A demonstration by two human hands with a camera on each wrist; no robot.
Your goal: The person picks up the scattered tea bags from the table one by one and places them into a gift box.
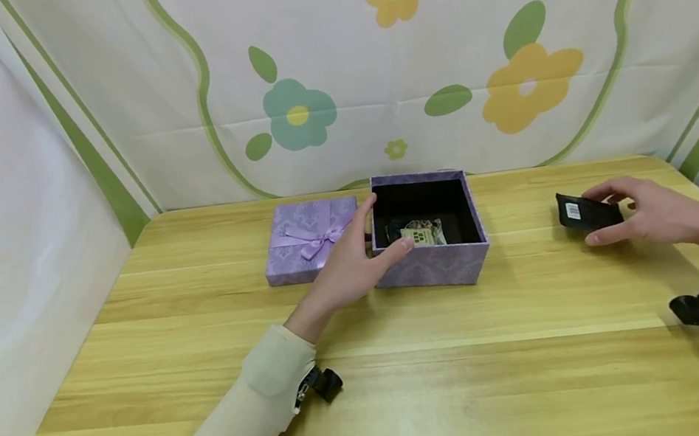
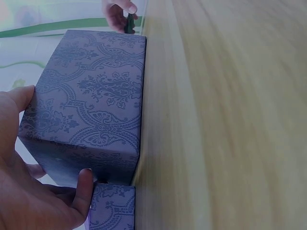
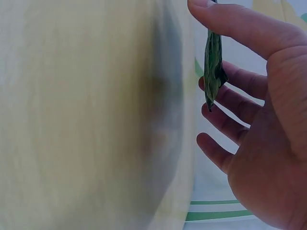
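My left fingers (image 1: 402, 246): curled over the near-left corner of the open purple gift box (image 1: 431, 266), thumb on the left wall, index fingertip lying on the front rim; I grip the box there.
My left hand (image 1: 346, 267): the palm stands against the box's left wall; the left wrist view shows my thumb (image 2: 85, 189) low on the patterned side and my fingers reaching over the upper edge.
My right fingers (image 1: 608, 193): clamped on a small black packet (image 1: 586, 212), thumb under it and fingers on top; the right wrist view shows the packet edge-on, dark green-black, hanging between my thumb and fingertips.
My right hand (image 1: 646, 210): raised just above the tabletop (image 1: 477, 364), well to the right of the box.
Gift box: upright on the tabletop near the far edge, black inside, damask pattern outside.
Box contents: a small pale packet with green printing (image 1: 422, 234) lies on the floor of the box toward the front-left.
Lid: the purple lid with a ribbon bow (image 1: 312, 239) lies flat just left of the box, behind my left hand.
Backdrop: white cloth with flowers (image 1: 297, 113) hangs behind the tabletop.
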